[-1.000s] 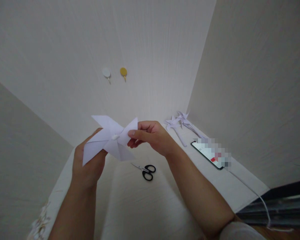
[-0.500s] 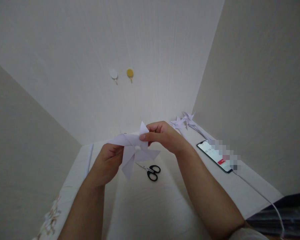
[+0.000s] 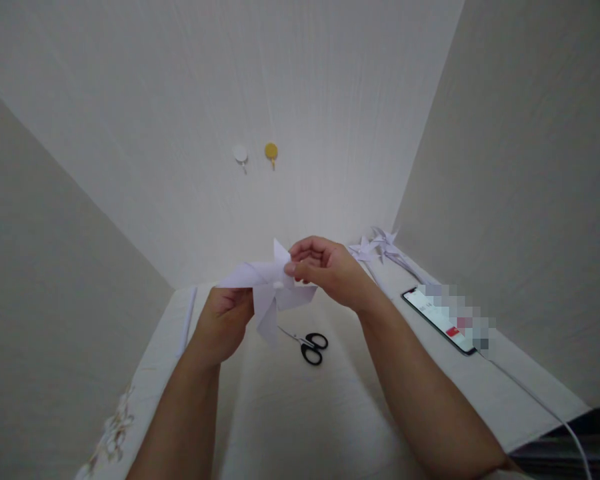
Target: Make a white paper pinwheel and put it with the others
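Observation:
I hold a white paper pinwheel (image 3: 266, 297) up in front of me, above a pale cloth-covered surface (image 3: 300, 413). My left hand (image 3: 225, 327) grips it from below and behind, fingers curled round its lower left blade. My right hand (image 3: 325, 270) pinches the upper right blade near the small white hub, thumb and fingers pressed together. Black-handled scissors (image 3: 307, 345) lie on the surface just below the pinwheel.
Two finished paper pinwheels (image 3: 377, 248) on sticks lie at the far right corner. A phone (image 3: 443, 320) with a lit screen and a white cable (image 3: 540, 400) rests on the right. A rolled paper stick (image 3: 187, 320) lies at the left edge. Two round hooks (image 3: 256, 153) hang on the wall.
The pinwheel has been turned and tilted flatter between my hands, its blades rotating. My left hand shifted from behind the left blade to under the centre. The view drifted left.

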`<control>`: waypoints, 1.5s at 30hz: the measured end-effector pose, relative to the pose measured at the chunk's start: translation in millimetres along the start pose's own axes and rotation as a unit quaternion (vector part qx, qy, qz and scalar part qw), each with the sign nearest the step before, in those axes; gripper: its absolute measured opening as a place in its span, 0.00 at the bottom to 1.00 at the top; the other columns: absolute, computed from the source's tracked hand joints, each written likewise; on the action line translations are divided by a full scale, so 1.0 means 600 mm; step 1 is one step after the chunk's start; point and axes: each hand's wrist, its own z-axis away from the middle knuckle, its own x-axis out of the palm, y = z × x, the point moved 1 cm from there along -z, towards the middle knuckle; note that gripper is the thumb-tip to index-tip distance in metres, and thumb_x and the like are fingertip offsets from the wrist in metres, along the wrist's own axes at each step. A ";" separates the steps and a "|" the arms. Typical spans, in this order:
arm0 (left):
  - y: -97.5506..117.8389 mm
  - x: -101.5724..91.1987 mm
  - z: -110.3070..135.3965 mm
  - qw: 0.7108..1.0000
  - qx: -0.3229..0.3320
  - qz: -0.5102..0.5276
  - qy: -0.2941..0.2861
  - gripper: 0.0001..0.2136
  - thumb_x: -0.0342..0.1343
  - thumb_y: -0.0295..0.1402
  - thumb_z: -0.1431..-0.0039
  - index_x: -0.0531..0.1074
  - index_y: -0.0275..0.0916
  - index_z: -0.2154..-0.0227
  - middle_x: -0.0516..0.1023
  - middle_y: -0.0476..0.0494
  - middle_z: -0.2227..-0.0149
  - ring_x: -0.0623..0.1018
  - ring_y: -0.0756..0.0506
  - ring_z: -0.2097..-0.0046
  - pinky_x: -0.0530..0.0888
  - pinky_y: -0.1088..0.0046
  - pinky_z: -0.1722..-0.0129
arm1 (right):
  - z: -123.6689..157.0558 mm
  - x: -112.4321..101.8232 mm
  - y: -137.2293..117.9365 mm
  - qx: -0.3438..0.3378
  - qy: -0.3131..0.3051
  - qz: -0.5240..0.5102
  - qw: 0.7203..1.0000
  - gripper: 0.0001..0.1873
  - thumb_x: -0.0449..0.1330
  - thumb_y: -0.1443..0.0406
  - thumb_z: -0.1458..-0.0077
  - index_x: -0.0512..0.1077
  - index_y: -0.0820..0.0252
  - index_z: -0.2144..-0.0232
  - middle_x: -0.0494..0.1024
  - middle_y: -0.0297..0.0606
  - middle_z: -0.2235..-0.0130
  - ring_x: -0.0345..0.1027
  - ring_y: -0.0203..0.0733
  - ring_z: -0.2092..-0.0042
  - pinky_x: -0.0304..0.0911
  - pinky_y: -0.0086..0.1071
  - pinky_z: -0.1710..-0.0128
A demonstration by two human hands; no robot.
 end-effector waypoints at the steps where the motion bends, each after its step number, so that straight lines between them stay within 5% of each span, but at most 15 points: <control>1: -0.001 -0.002 -0.001 1.000 0.008 -0.015 0.005 0.11 0.69 0.38 0.44 0.86 0.39 0.61 0.87 0.39 0.62 0.83 0.35 0.53 0.80 0.58 0.50 | 0.000 0.001 -0.001 -0.026 0.039 0.010 0.999 0.22 0.80 0.59 0.61 0.77 0.59 0.66 0.77 0.28 0.71 0.68 0.33 0.71 0.62 0.28 0.70; 3: -0.007 -0.007 -0.001 0.998 0.017 -0.053 0.022 0.08 0.69 0.38 0.44 0.85 0.39 0.65 0.85 0.40 0.63 0.82 0.38 0.56 0.78 0.61 0.53 | 0.003 0.004 -0.004 -0.065 0.069 0.044 0.995 0.18 0.78 0.60 0.59 0.78 0.59 0.67 0.76 0.28 0.72 0.65 0.32 0.71 0.60 0.28 0.71; 8: -0.028 -0.019 0.000 0.990 0.007 -0.124 0.062 0.11 0.67 0.40 0.43 0.78 0.40 0.75 0.77 0.46 0.71 0.74 0.45 0.67 0.71 0.69 0.66 | 0.015 0.016 -0.008 -0.084 -0.012 0.128 0.988 0.07 0.71 0.63 0.50 0.83 0.60 0.70 0.78 0.31 0.74 0.63 0.33 0.72 0.57 0.29 0.73; 19: -0.013 -0.005 -0.001 0.966 0.108 -0.234 0.028 0.08 0.57 0.34 0.35 0.78 0.41 0.69 0.78 0.47 0.66 0.74 0.46 0.63 0.68 0.70 0.64 | 0.021 0.026 0.020 -0.048 0.007 0.142 0.989 0.09 0.70 0.60 0.48 0.84 0.59 0.69 0.82 0.35 0.72 0.66 0.34 0.73 0.61 0.30 0.71; 31: -0.076 0.029 0.063 0.963 -0.022 -0.266 -0.026 0.09 0.55 0.37 0.39 0.74 0.41 0.73 0.74 0.48 0.71 0.72 0.46 0.67 0.67 0.70 0.67 | 0.099 0.007 0.139 0.079 0.048 0.085 0.992 0.09 0.73 0.59 0.55 0.85 0.57 0.71 0.86 0.38 0.69 0.73 0.41 0.68 0.66 0.36 0.65; 36: -0.067 0.029 0.078 0.956 -0.041 -0.289 -0.003 0.08 0.57 0.38 0.41 0.75 0.41 0.73 0.76 0.48 0.70 0.74 0.46 0.66 0.68 0.69 0.66 | 0.108 0.011 0.172 0.117 0.026 -0.005 0.993 0.16 0.74 0.53 0.58 0.82 0.59 0.73 0.82 0.35 0.73 0.69 0.37 0.72 0.65 0.34 0.67; 41: -0.048 0.007 0.081 0.946 -0.054 -0.317 0.030 0.08 0.58 0.40 0.43 0.76 0.42 0.69 0.78 0.46 0.67 0.76 0.44 0.63 0.71 0.67 0.62 | 0.111 0.007 0.195 0.143 0.018 -0.072 0.987 0.19 0.75 0.52 0.58 0.82 0.61 0.73 0.79 0.35 0.75 0.68 0.35 0.72 0.64 0.32 0.67; 45: -0.071 -0.042 0.064 0.924 -0.099 -0.364 0.065 0.14 0.56 0.47 0.44 0.76 0.42 0.69 0.79 0.45 0.68 0.77 0.42 0.63 0.72 0.67 0.63 | 0.112 0.000 0.205 0.159 0.025 -0.106 0.981 0.20 0.77 0.52 0.61 0.82 0.62 0.72 0.79 0.35 0.75 0.68 0.35 0.72 0.63 0.32 0.67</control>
